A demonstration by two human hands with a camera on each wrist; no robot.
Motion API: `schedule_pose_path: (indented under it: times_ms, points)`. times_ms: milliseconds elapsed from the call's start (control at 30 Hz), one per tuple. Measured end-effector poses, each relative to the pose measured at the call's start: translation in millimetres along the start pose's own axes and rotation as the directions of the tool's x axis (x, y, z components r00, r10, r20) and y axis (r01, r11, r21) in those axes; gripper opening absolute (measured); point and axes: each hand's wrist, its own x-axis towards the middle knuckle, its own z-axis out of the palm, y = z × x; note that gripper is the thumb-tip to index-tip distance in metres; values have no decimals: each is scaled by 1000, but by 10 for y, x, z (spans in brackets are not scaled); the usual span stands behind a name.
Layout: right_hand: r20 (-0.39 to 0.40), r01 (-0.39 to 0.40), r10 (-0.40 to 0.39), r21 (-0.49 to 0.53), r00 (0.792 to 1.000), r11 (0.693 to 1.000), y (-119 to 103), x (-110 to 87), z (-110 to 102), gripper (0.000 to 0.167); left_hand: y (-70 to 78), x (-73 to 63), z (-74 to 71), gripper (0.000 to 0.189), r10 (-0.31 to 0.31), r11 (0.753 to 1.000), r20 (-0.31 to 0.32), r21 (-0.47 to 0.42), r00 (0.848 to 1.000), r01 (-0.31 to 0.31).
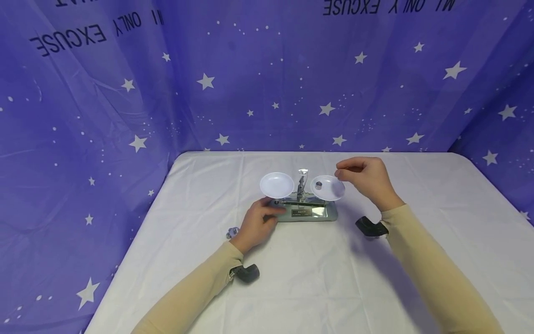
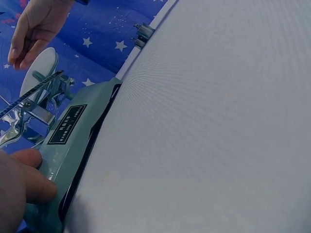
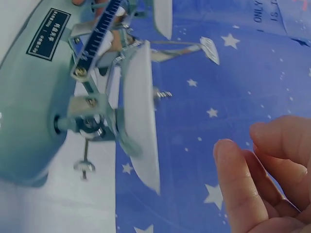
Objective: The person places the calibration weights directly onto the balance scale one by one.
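Observation:
A green balance scale (image 1: 306, 213) with two white pans stands on the white-covered table. My left hand (image 1: 255, 225) grips the left end of its base, the fingers lying on the green surface (image 2: 41, 187). On the right pan (image 1: 331, 189) sits a small shiny metal weight (image 1: 319, 185); nothing lies on the left pan (image 1: 277, 185). My right hand (image 1: 367, 178) hovers over the right pan's outer edge. In the right wrist view the thumb and fingers (image 3: 238, 184) are loosely bent and apart, with nothing seen between them.
A few small metal pieces (image 1: 232, 232) lie on the table beside my left wrist, partly hidden by it. Black camera mounts (image 1: 371, 227) stick out from both sleeves. A purple curtain (image 1: 267, 83) with white stars hangs behind the table.

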Motion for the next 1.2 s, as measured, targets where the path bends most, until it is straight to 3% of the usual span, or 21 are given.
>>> schedule_pose_path:
  times_ms: [333, 533, 1000, 1100, 1200]
  points:
    - [-52, -7, 16, 168, 999, 986, 152, -159, -289, 26, -7, 27, 4, 32, 26, 1000, 0, 10, 1000, -26]
    - [-87, -16, 36, 216, 996, 976, 303, -293, -445, 12, -2, 38, 5, 32, 61, 998, -14, 26, 998, -61]
    - [-108, -36, 103, 498, 989, 867, 594, -564, -723, 9, 11, -18, 1, 32, 23, 1000, -13, 13, 1000, -22]
    - [-113, -38, 114, 523, 987, 851, 643, -605, -755, 9, 1, -18, 5, 31, 16, 1000, -6, 22, 1000, -16]
    - [-121, -52, 131, 506, 984, 861, 689, -631, -791, 8, -15, -4, 16, 32, 27, 999, -9, 32, 1000, -26]
